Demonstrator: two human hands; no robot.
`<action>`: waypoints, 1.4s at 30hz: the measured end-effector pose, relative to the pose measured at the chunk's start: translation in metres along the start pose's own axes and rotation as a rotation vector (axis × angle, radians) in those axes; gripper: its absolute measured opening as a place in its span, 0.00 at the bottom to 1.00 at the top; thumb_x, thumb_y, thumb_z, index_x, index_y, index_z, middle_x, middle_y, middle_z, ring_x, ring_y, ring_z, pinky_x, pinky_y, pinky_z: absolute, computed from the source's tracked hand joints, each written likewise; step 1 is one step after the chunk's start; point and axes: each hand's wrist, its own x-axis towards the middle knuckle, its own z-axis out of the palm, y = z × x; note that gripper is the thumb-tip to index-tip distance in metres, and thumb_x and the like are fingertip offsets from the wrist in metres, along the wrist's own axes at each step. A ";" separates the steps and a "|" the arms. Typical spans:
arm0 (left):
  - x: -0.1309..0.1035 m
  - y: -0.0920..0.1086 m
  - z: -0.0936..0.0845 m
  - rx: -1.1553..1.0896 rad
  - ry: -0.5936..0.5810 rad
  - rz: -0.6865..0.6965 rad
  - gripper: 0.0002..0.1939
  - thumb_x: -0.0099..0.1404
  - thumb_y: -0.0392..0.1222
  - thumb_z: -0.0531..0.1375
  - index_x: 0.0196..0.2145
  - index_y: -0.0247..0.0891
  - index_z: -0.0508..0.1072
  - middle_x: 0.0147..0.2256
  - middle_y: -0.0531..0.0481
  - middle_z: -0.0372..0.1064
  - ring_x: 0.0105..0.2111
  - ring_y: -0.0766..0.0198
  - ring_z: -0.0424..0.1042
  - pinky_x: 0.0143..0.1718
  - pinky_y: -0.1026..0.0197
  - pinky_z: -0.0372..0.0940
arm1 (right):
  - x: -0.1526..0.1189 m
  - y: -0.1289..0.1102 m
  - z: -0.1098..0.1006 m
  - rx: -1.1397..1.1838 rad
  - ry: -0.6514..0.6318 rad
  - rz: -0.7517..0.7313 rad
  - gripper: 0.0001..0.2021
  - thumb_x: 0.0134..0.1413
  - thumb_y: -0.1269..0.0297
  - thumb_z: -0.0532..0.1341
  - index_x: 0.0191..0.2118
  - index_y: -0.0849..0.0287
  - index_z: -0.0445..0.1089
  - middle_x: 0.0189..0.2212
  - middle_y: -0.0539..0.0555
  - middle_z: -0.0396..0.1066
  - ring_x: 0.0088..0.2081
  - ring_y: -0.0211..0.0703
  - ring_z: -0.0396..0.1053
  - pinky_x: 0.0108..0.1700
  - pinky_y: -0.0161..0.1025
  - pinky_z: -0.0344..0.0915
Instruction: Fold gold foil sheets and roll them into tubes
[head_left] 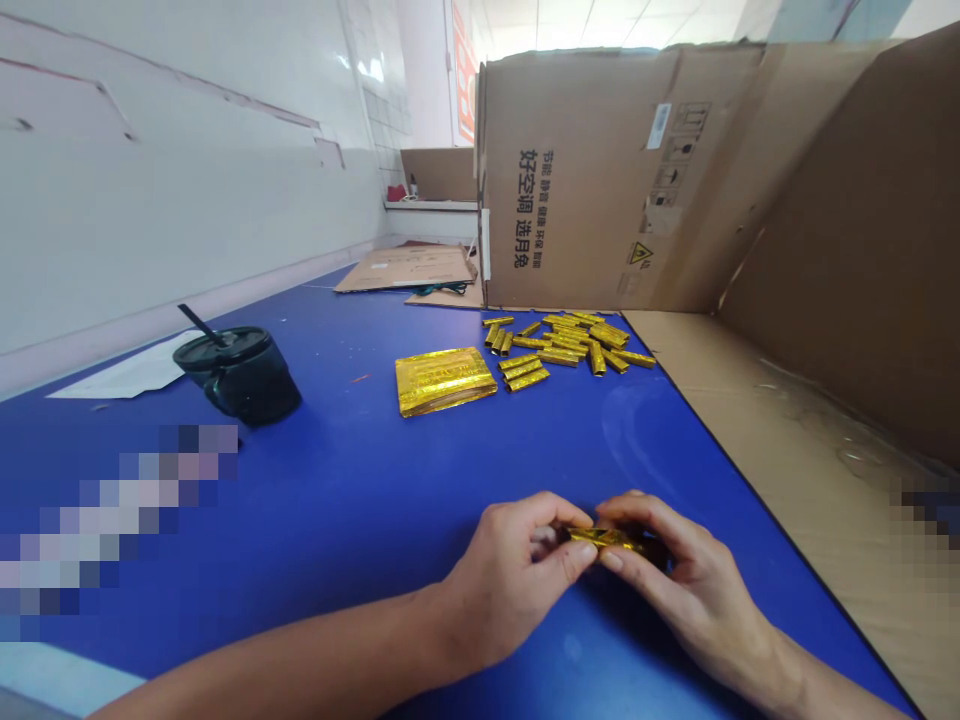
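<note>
Forearms point(300, 655) reach in low and close, ending in a left hand point(502, 580) and a right hand point(705, 590) that meet over the desk point(352, 480); the grip is clamped on one narrow gold piece point(607, 540), the left thumb and fingers pinching one end, the right thumb and fingers around the other; the two thumb tips sit close together near its middle, and the fingers hide much of it, so its far side cannot be told.

Beyond the grip and slightly to its left, loose gold sticks point(566, 340) lie scattered, some side by side, some resting over others; just left of that cluster sits a flat gold packet point(446, 382); farther left is a dark mug point(251, 375) with a straw-like stick point(201, 326) rising from it, beside a white sheet point(124, 368). Past the sticks stands a large cardboard box point(592, 180), with flat cardboard pieces point(409, 268) to its left.

As I judge it, pressing unevenly with the thumbs could crease or buckle the held piece; its shiny surface may slip if one side lets go early, dropping it to the desk; a forward sweep of the knuckles could scatter the loose sticks; a wide leftward swing might knock the mug and spill any contents.
</note>
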 end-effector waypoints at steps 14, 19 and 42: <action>0.001 -0.007 0.002 -0.030 0.071 0.016 0.09 0.57 0.38 0.56 0.36 0.34 0.69 0.29 0.49 0.70 0.30 0.65 0.70 0.33 0.64 0.65 | 0.000 0.001 0.000 -0.114 0.049 -0.158 0.04 0.52 0.70 0.55 0.31 0.57 0.66 0.33 0.55 0.68 0.35 0.40 0.68 0.34 0.34 0.67; 0.000 -0.005 0.001 0.021 0.088 0.058 0.08 0.57 0.38 0.55 0.35 0.34 0.70 0.30 0.49 0.70 0.30 0.65 0.70 0.33 0.64 0.65 | 0.000 0.001 0.002 -0.018 0.042 0.009 0.02 0.52 0.65 0.55 0.31 0.56 0.63 0.26 0.51 0.68 0.28 0.38 0.68 0.30 0.33 0.67; 0.008 -0.001 -0.003 0.058 0.174 0.031 0.04 0.52 0.37 0.57 0.24 0.34 0.71 0.31 0.49 0.64 0.29 0.68 0.65 0.30 0.67 0.60 | -0.003 0.003 0.003 -0.189 -0.007 -0.076 0.03 0.52 0.67 0.55 0.34 0.58 0.61 0.27 0.51 0.64 0.26 0.35 0.63 0.27 0.31 0.61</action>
